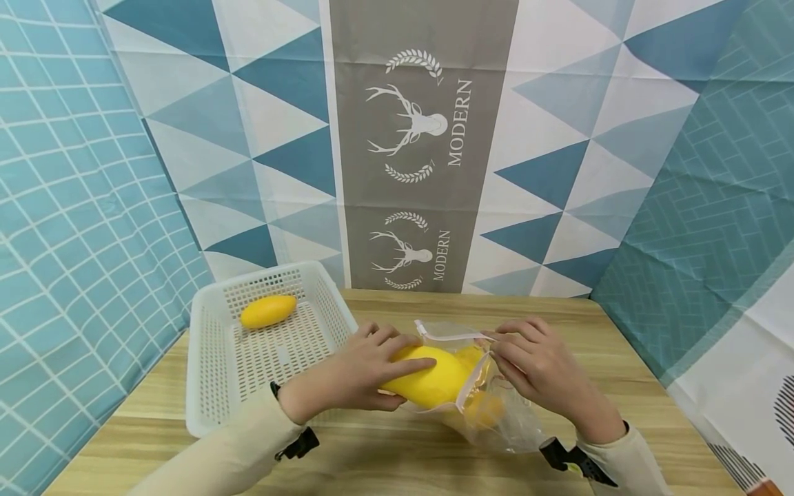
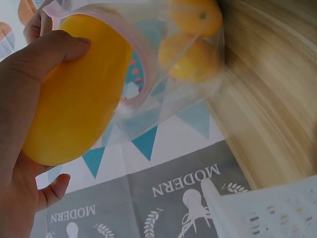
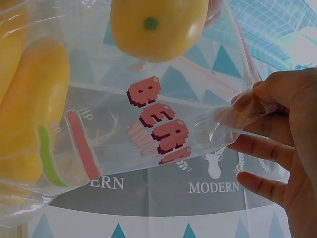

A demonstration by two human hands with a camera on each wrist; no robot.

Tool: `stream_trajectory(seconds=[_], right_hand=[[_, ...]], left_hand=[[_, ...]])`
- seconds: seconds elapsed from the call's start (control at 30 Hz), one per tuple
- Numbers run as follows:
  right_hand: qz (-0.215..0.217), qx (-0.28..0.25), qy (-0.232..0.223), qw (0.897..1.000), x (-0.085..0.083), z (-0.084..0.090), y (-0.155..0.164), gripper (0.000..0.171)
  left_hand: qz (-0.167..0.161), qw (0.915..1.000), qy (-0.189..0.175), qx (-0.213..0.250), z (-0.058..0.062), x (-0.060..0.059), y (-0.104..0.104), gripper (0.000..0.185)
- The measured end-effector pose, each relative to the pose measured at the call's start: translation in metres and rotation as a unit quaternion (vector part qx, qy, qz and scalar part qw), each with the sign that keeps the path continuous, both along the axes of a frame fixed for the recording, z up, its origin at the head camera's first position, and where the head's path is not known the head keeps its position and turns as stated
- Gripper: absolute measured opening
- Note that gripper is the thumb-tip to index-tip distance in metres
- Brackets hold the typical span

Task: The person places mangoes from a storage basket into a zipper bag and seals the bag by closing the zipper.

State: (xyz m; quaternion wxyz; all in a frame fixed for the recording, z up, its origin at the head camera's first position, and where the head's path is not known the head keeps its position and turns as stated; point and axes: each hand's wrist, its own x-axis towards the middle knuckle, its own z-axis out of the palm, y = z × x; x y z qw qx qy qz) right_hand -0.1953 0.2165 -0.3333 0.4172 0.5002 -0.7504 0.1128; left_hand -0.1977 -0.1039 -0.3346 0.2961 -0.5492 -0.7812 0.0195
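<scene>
In my left hand (image 1: 372, 368) I grip a smooth yellow mango (image 1: 431, 377), thumb over its top, its far end in the mouth of a clear zip bag (image 1: 511, 424). My right hand (image 1: 542, 365) pinches the bag's edge near the pale zip strip (image 1: 453, 336). Through the film show oranges (image 2: 190, 57) and, in the right wrist view, long yellow fruits (image 3: 37, 104). Red lettering and green and red bars are printed on the bag. The left wrist view has the left thumb (image 2: 54, 49) lying across the mango.
A white perforated basket (image 1: 205, 344) stands on the left of the wooden table (image 1: 397, 455), close to my left forearm. Another yellow mango (image 1: 269, 312) lies inside it. Patterned cloth walls (image 1: 279, 124) enclose the table at the back and sides.
</scene>
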Motion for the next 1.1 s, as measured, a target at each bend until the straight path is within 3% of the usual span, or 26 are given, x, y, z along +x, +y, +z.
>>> stream_trajectory(seconds=[0.4,0.63,0.97,1.1], right_hand=[[-0.008,0.01,-0.029,0.999,0.003,0.0,-0.001,0.042],[-0.002,0.007,-0.024,1.0,0.003,0.0,-0.002,0.041],[0.004,0.002,-0.013,1.0,0.003,-0.001,-0.003,0.04],[0.002,0.0,-0.014,1.0,0.003,0.0,-0.004,0.041]], left_hand=[[-0.024,0.9995,0.014,0.013,-0.006,0.001,0.013,0.064],[-0.045,0.9987,0.001,0.024,-0.011,-0.002,0.021,0.064],[-0.07,0.9935,0.088,0.022,-0.022,-0.008,0.036,0.048],[-0.063,0.9938,0.092,0.003,-0.024,-0.007,0.039,0.047]])
